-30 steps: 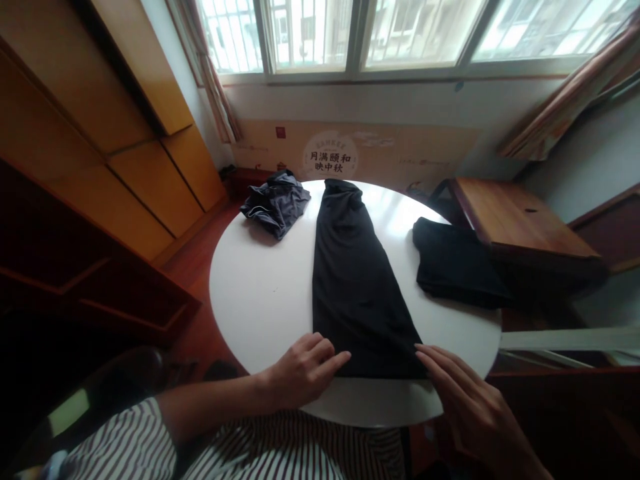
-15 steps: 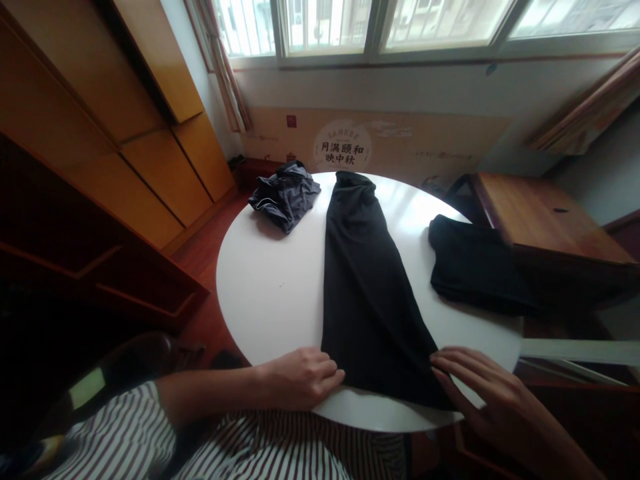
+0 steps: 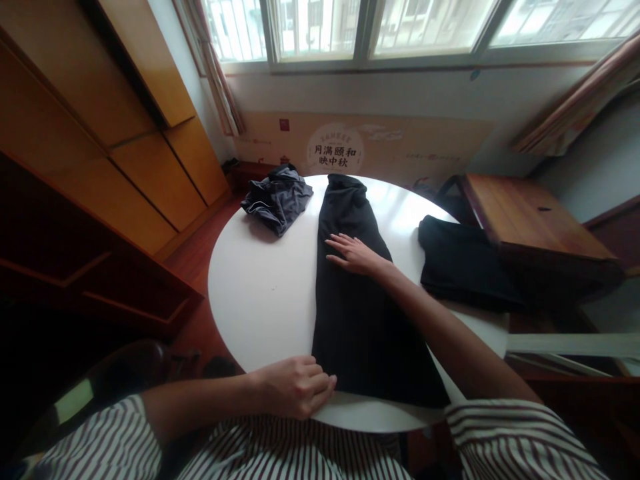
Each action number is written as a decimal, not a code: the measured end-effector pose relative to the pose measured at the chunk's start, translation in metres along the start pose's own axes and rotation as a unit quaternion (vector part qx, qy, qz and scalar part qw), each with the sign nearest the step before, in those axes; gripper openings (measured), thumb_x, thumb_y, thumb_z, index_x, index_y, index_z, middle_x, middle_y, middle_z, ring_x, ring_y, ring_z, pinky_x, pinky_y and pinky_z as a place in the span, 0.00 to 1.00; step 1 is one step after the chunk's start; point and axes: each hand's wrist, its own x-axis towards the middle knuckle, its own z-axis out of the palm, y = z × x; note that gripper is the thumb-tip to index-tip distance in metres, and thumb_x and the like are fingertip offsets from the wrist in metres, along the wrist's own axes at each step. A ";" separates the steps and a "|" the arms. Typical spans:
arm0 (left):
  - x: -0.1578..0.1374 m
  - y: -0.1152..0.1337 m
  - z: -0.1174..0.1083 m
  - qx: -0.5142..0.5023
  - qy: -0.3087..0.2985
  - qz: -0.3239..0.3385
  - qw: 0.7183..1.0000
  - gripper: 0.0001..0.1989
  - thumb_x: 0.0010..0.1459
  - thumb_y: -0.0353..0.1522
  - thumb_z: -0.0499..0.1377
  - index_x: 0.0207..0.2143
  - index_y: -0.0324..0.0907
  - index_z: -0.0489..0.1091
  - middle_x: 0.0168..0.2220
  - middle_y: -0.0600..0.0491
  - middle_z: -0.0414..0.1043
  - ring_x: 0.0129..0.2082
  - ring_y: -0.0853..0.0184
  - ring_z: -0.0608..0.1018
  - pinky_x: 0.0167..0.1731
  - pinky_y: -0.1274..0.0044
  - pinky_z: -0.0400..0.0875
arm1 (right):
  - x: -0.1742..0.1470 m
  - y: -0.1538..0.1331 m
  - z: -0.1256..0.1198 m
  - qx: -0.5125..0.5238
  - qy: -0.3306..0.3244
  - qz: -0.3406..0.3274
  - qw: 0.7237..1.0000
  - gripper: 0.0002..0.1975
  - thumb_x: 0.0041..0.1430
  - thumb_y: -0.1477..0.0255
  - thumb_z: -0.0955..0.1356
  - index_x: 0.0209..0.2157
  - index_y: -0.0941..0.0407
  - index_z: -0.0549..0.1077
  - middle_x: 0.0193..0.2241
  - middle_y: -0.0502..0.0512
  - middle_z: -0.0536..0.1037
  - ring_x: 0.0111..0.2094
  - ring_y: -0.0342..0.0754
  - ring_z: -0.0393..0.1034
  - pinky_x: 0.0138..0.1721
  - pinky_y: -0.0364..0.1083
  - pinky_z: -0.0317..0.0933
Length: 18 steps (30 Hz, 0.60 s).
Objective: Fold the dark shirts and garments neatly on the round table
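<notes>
A long black garment [image 3: 365, 333] lies stretched out on the white round table [image 3: 255, 287], narrow at its far end and wide at its near edge. I cannot tell whether it is a skirt or folded trousers. My left hand [image 3: 297, 387] is closed on its near left corner, fingers curled over the hem. Flat on the upper half of the cloth rests my right hand [image 3: 353, 255], fingers spread and holding nothing. My right forearm crosses over the garment's right edge and hides part of it.
A crumpled dark grey garment [image 3: 279, 200] sits at the table's far left. On the right side lies a folded black garment [image 3: 460, 263], close to a wooden desk [image 3: 540, 213]. Orange-brown cabinets [image 3: 145, 173] stand at the left, and windows [image 3: 320, 30] line the back wall.
My right hand has let go of the near right corner and moved forward and left onto the middle of the black garment. My left hand stays at the near left corner.
</notes>
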 end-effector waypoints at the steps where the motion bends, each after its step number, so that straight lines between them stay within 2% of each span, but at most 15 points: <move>1: 0.000 0.001 0.000 0.000 -0.004 0.006 1.000 0.09 0.64 0.24 0.56 0.45 0.28 0.71 0.27 0.51 0.69 0.26 0.69 0.72 0.25 0.75 0.67 | -0.001 0.000 0.006 -0.006 -0.003 0.005 1.000 0.30 0.71 0.57 0.59 0.67 0.58 0.59 0.69 0.63 0.54 0.69 0.65 0.46 0.66 0.67 0.45; 5: 0.000 -0.002 -0.006 -0.019 0.004 0.000 1.000 0.07 0.66 0.28 0.56 0.42 0.33 0.71 0.26 0.53 0.68 0.25 0.70 0.71 0.25 0.74 0.65 | -0.029 -0.014 0.018 -0.016 0.008 -0.013 1.000 0.31 0.70 0.53 0.59 0.68 0.52 0.57 0.70 0.61 0.50 0.70 0.64 0.41 0.66 0.69 0.40; 8: -0.003 -0.015 -0.013 -0.063 0.030 -0.017 0.997 0.12 0.67 0.36 0.55 0.41 0.35 0.71 0.25 0.53 0.68 0.23 0.69 0.70 0.23 0.74 0.64 | -0.066 -0.034 0.017 -0.003 0.009 -0.045 0.999 0.31 0.68 0.52 0.61 0.68 0.49 0.59 0.71 0.61 0.47 0.70 0.63 0.40 0.66 0.68 0.41; 10: -0.007 -0.028 -0.016 -0.077 0.041 -0.053 0.995 0.11 0.67 0.34 0.54 0.44 0.34 0.71 0.26 0.52 0.70 0.24 0.69 0.71 0.24 0.74 0.66 | -0.090 -0.045 0.016 0.015 0.013 -0.058 0.998 0.30 0.68 0.53 0.61 0.67 0.48 0.59 0.71 0.61 0.47 0.71 0.62 0.40 0.66 0.67 0.42; 12: -0.008 -0.042 -0.018 -0.080 0.043 -0.109 0.990 0.10 0.67 0.29 0.52 0.44 0.35 0.71 0.28 0.52 0.71 0.25 0.69 0.73 0.26 0.75 0.67 | -0.109 -0.052 0.015 0.045 0.027 -0.054 0.997 0.27 0.70 0.57 0.61 0.67 0.48 0.60 0.70 0.60 0.53 0.70 0.59 0.45 0.66 0.64 0.47; 14: -0.005 -0.052 -0.019 -0.091 0.032 -0.167 0.981 0.11 0.69 0.30 0.51 0.45 0.36 0.72 0.30 0.51 0.73 0.26 0.70 0.75 0.27 0.77 0.68 | -0.121 -0.051 0.014 0.080 0.057 -0.027 0.995 0.25 0.71 0.61 0.59 0.67 0.50 0.60 0.67 0.60 0.61 0.68 0.55 0.53 0.65 0.60 0.52; 16: 0.001 -0.055 -0.019 -0.115 0.015 -0.192 0.975 0.15 0.69 0.39 0.54 0.47 0.37 0.72 0.32 0.50 0.73 0.26 0.70 0.75 0.27 0.78 0.68 | -0.125 -0.044 0.014 0.083 0.085 0.016 0.993 0.24 0.72 0.64 0.58 0.66 0.51 0.62 0.65 0.59 0.65 0.66 0.55 0.56 0.64 0.59 0.55; 18: 0.007 -0.051 -0.019 -0.155 -0.014 -0.178 0.972 0.25 0.62 0.51 0.58 0.45 0.38 0.73 0.32 0.51 0.73 0.25 0.69 0.75 0.24 0.78 0.66 | -0.125 -0.036 0.015 0.046 0.088 0.061 0.993 0.24 0.72 0.65 0.58 0.66 0.50 0.62 0.66 0.58 0.62 0.67 0.58 0.53 0.64 0.65 0.52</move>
